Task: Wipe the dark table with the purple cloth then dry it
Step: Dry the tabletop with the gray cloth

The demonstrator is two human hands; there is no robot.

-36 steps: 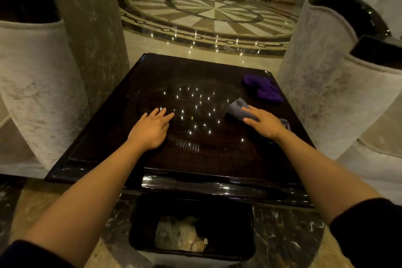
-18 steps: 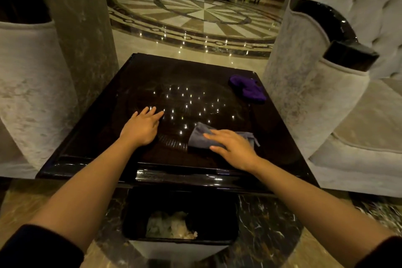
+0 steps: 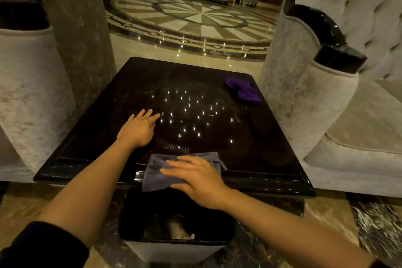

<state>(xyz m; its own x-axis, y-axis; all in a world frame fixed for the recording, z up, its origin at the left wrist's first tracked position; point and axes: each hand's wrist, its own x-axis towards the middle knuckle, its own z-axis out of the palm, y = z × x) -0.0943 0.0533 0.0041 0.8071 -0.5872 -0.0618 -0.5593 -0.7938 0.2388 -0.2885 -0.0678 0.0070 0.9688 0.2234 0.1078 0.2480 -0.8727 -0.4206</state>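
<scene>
The dark glossy table (image 3: 152, 80) fills the middle of the view and mirrors many small ceiling lights. A purple cloth (image 3: 243, 91) lies crumpled near its far right corner, touched by neither hand. My right hand (image 3: 195, 177) presses flat on a grey cloth (image 3: 156, 173) at the table's near edge; part of that cloth hangs over the rim. My left hand (image 3: 139, 128) rests palm down on the tabletop left of centre, fingers spread, holding nothing.
A black waste bin (image 3: 134, 213) with crumpled paper inside stands on the floor right below the near edge. Pale upholstered armchairs (image 3: 304, 98) flank the table closely on the right and left (image 3: 28, 93). Polished patterned marble floor (image 3: 195, 19) lies beyond.
My right hand has dragged the grey cloth from the right side of the table toward me to the near edge. The left hand has stayed in place.
</scene>
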